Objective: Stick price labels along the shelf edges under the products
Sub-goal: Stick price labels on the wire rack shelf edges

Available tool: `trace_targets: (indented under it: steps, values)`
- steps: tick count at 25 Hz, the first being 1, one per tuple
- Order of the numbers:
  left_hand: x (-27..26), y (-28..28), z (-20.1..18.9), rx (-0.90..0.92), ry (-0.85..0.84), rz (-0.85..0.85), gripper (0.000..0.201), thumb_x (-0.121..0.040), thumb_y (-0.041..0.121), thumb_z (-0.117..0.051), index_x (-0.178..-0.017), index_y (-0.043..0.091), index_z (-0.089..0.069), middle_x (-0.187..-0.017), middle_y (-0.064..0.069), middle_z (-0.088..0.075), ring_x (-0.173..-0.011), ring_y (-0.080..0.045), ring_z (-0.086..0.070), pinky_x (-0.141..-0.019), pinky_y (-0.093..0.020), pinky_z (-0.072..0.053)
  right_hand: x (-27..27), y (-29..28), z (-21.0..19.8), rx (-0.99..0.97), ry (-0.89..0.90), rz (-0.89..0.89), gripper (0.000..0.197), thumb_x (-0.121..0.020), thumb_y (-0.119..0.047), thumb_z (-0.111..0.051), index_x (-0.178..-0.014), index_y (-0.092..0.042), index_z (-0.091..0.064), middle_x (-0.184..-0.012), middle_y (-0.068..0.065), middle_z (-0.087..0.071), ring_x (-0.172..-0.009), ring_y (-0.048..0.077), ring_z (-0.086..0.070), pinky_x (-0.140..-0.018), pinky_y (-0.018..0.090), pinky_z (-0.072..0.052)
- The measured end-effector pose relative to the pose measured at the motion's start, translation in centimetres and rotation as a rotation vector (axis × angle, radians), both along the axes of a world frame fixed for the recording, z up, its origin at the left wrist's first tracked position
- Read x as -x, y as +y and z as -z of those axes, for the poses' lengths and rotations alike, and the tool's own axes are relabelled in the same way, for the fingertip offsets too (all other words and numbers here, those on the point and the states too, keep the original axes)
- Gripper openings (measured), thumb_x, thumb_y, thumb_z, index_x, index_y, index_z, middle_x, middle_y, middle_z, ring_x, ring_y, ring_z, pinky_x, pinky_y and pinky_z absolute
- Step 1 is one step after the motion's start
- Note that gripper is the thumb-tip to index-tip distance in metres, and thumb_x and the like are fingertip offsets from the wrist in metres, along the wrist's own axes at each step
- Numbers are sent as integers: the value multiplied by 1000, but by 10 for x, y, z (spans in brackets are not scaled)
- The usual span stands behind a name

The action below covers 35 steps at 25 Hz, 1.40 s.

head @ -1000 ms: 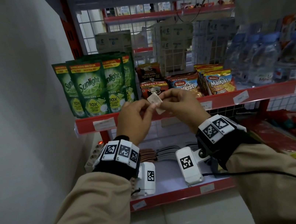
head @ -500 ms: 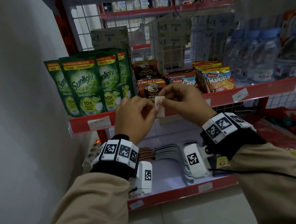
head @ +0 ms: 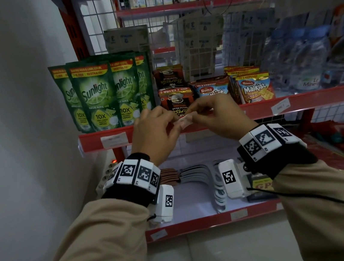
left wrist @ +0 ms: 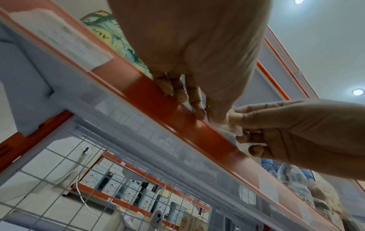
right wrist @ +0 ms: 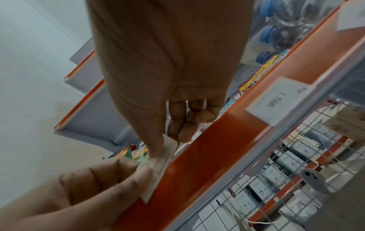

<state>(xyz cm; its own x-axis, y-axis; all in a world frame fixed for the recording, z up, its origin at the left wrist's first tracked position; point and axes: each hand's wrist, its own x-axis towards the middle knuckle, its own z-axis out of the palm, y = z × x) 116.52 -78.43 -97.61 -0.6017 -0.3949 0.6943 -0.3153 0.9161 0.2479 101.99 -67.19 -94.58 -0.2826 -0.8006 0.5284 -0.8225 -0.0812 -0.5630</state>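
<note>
A small white price label (head: 184, 121) is held between both hands against the red shelf edge (head: 255, 110), just below the brown coffee sachets (head: 176, 101). My left hand (head: 155, 130) pinches its left end and my right hand (head: 216, 116) pinches its right end. In the right wrist view the label (right wrist: 160, 167) lies along the orange strip (right wrist: 217, 157). The left wrist view shows the label (left wrist: 230, 127) at the strip's upper lip, partly hidden by fingertips. Whether it has stuck to the strip I cannot tell.
Green Sunlight pouches (head: 102, 94) stand at the left, Malkist packs (head: 254, 90) and water bottles (head: 313, 58) at the right. Labels (head: 114, 140) (head: 280, 106) sit on the same edge. A lower shelf (head: 203, 222) lies below my wrists. A grey wall (head: 6, 111) closes the left.
Both hands have lowered the label from in front of the coffee sachets down to the red shelf edge, and it has turned from upright to lying lengthwise.
</note>
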Motion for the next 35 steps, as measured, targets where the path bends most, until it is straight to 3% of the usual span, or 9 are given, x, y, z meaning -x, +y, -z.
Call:
trace_targets:
  steps: [3,5,9,15,19,23,28,32,35]
  values:
    - [0,-1,0,22,-17,3,20,-88,39,-63,-92,20,-68,-92,2,-59,-93,-23,-47,-82,-39,-37,0,3,-3,-28,62,14,6,-84,-21,-71,-85,-26,-71,-79,-9,-69,-72,-4,-61,-66,15,-47]
    - [1,-1,-1,26,-23,-4,20,-87,39,-64,-93,20,-68,-92,3,-59,-93,-23,-47,-81,-37,-35,2,4,-5,4,71,34,9,-80,-18,-74,-81,-27,-71,-78,-9,-69,-72,-2,-61,-67,16,-49]
    - [0,0,-3,24,-29,-12,23,-86,47,-63,-90,24,-65,-88,7,-56,-90,-17,-45,-79,-35,-36,13,6,-8,101,13,94,8,-79,-14,-75,-82,-21,-73,-78,-7,-71,-75,5,-66,-70,17,-53]
    - [0,2,-4,-34,4,15,25,-83,42,-67,-102,27,-58,-83,15,-60,-88,-14,-47,-81,-36,-38,19,4,0,80,30,119,13,-85,-11,-68,-85,-25,-68,-80,-11,-68,-76,-3,-62,-66,6,-44]
    - [1,4,-3,-25,-1,22,31,-89,41,-59,-116,26,-56,-84,13,-60,-90,-16,-48,-82,-36,-36,15,4,0,45,134,98,11,-87,-11,-65,-91,-20,-69,-82,-9,-67,-78,7,-60,-73,25,-49]
    - [4,5,-3,54,-114,-66,23,-93,40,-53,-107,24,-62,-98,3,-58,-99,-23,-47,-84,-38,-33,13,7,-5,-4,274,60,10,-87,-11,-64,-94,-15,-70,-87,-3,-67,-81,15,-61,-75,39,-52]
    - [4,5,-4,86,-179,-103,26,-96,38,-49,-109,21,-63,-102,-1,-55,-103,-25,-46,-86,-38,-31,14,7,-4,-87,362,52,11,-84,-17,-68,-95,-14,-69,-87,-1,-60,-79,16,-58,-72,35,-50]
    - [3,7,-4,161,-236,-134,27,-96,36,-47,-108,19,-64,-101,-3,-54,-99,-25,-46,-83,-38,-32,15,2,0,-142,447,81,14,-85,-18,-69,-97,-12,-70,-89,-3,-49,-86,16,-51,-71,28,-39]
    - [3,8,-4,208,-253,-160,27,-95,36,-48,-103,16,-65,-100,-5,-54,-97,-26,-46,-80,-38,-33,15,1,2,-163,463,94,13,-86,-20,-67,-98,-16,-70,-93,-2,-49,-91,15,-47,-76,30,-41]
